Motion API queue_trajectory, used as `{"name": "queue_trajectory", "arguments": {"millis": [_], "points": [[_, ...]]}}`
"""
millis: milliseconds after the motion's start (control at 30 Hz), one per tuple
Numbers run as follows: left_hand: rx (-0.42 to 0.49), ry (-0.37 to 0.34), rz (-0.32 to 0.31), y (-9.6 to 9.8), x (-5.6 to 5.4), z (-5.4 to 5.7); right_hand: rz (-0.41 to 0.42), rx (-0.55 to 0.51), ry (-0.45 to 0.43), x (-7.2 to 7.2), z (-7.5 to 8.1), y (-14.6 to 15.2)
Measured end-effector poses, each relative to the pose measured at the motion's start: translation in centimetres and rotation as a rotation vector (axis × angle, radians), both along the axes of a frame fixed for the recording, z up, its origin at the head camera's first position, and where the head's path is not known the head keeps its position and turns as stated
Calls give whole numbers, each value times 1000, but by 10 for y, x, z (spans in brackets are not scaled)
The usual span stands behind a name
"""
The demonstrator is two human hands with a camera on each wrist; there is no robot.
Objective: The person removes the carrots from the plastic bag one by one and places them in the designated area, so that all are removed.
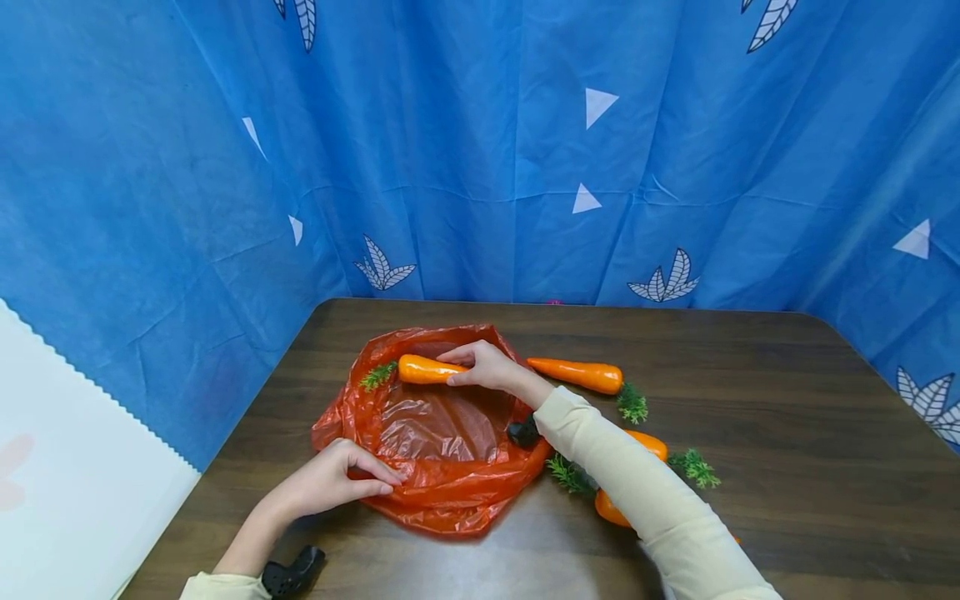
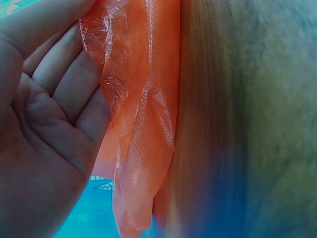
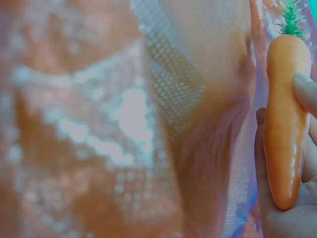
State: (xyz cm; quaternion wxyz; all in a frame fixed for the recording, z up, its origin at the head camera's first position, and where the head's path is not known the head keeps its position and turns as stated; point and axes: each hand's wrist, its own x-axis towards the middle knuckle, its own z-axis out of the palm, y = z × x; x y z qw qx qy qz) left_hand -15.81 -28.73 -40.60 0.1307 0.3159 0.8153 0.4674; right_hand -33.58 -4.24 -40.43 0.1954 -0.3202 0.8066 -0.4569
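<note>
An orange-red plastic bag [image 1: 442, 500] lies with its mouth spread wide on the table. At its near left rim, my left hand [image 1: 333, 479] pinches the thin plastic between thumb and fingers. The left wrist view has that hand [image 2: 49, 109] against the bag's edge [image 2: 143, 114], its fingertips partly out of sight. My right hand [image 1: 487, 367] holds a carrot [image 1: 427, 370] over the far part of the bag's mouth, green top pointing left. In the right wrist view the thumb presses on this smooth carrot [image 3: 287, 119], with the fingers behind it.
Another carrot [image 1: 581, 374] lies right of the bag. More carrots [image 1: 647, 444] with green tops [image 1: 693, 468] lie partly hidden under my right sleeve [image 1: 637, 483]. The brown wooden table [image 1: 810, 433] meets a blue curtain [image 1: 465, 167] at the back.
</note>
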Motion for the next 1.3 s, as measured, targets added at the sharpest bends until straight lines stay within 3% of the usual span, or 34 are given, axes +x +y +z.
{"name": "queue_trajectory", "arguments": {"millis": [267, 467, 767, 1000, 1300], "points": [[6, 31, -17, 1, -2, 1, 25, -33, -14, 5, 18, 14], [11, 68, -28, 1, -3, 1, 27, -143, -10, 5, 39, 24], [4, 56, -32, 3, -4, 1, 26, -275, -54, 12, 66, 35], [13, 7, -27, 5, -1, -1, 23, -245, -22, 20, 75, 47], [17, 18, -28, 2, 0, -2, -37, -269, -38, 19, 88, 70]]}}
